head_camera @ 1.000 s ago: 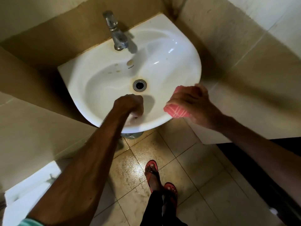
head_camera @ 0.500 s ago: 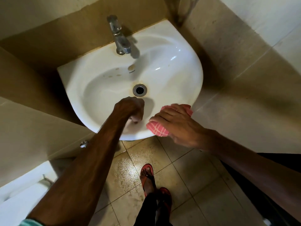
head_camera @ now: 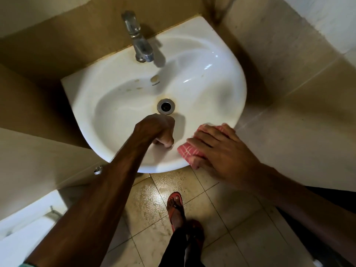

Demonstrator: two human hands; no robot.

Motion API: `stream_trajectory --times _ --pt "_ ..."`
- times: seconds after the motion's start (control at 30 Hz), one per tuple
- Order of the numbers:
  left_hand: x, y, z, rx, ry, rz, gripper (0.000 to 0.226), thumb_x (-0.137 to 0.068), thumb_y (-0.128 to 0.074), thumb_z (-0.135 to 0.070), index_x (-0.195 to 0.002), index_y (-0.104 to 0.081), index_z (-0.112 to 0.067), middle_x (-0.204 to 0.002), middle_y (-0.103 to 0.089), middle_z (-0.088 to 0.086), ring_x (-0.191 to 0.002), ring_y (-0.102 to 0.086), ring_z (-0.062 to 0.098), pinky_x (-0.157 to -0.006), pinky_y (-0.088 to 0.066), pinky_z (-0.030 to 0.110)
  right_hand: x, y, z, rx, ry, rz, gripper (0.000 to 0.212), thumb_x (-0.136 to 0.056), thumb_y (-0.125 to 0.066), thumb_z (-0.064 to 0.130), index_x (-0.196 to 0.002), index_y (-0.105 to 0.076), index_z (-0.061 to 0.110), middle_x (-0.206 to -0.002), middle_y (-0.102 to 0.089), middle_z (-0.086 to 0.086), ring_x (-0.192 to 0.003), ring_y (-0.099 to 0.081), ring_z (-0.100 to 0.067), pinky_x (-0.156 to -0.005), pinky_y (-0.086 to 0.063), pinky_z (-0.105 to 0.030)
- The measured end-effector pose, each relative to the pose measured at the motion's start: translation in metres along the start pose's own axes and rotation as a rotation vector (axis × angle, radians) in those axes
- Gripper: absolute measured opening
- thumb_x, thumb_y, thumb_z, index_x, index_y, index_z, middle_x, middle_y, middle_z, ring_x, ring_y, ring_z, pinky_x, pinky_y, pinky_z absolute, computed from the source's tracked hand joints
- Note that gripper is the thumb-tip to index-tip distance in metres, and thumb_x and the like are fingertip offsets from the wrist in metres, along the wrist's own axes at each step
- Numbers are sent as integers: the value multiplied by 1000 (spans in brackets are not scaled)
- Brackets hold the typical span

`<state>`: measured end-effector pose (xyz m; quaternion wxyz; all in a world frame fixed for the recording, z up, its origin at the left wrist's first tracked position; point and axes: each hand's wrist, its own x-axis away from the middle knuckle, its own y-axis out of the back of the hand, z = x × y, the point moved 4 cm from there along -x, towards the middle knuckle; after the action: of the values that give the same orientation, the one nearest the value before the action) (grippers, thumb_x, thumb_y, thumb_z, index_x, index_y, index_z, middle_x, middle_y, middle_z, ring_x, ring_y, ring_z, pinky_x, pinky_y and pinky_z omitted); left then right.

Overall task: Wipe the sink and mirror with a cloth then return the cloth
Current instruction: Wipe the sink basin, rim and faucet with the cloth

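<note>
The white sink point(head_camera: 221, 78) hangs in a tiled corner, with a chrome tap point(head_camera: 141, 45) at the back and a drain point(head_camera: 166, 106) in the middle. A red-and-white checked cloth point(head_camera: 187, 151) lies on the sink's front right rim. My right hand point(head_camera: 221, 151) presses it down with spread, fairly straight fingers, the thumb at the rim's outer edge. My left hand point(head_camera: 158, 130) is curled into a fist and rests inside the basin just in front of the drain, holding nothing. No mirror is in view.
Beige tiled walls close in on the left, back and right of the sink. Below it is a wet tiled floor point(head_camera: 154, 205) with my feet in red sandals point(head_camera: 176, 207). A white fixture point(head_camera: 25, 234) sits at the lower left.
My right hand has slid the cloth along the rim from the right side toward the front. The left fist has stayed by the drain. The view shifted slightly.
</note>
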<state>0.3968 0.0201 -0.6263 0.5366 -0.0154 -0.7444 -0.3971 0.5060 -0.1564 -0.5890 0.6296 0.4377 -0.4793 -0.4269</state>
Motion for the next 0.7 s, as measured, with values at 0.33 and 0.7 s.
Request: stream_trajectory --times 0.33,0.7 --pt "14 -4 14 61 -78 -79 34 -68 -87 -35 -99 -76 -22 -102 -75 0 -93 -70 24 -87 -60 37 -94 -23 -29 77 -167 412 83 -95 -3 64 -164 -17 19 -175 -9 -7 -162 -3 -31 -128 -6 -56" --pt "10 8 39 224 119 -457 30 -91 -59 -33 -116 -61 -16 -119 -65 8 -112 -63 35 -85 -47 34 -195 -87 -30 80 -96 238 67 -97 -38 49 -157 -36 18 -160 -48 -14 -151 -39 -41 -121 -26 -51"
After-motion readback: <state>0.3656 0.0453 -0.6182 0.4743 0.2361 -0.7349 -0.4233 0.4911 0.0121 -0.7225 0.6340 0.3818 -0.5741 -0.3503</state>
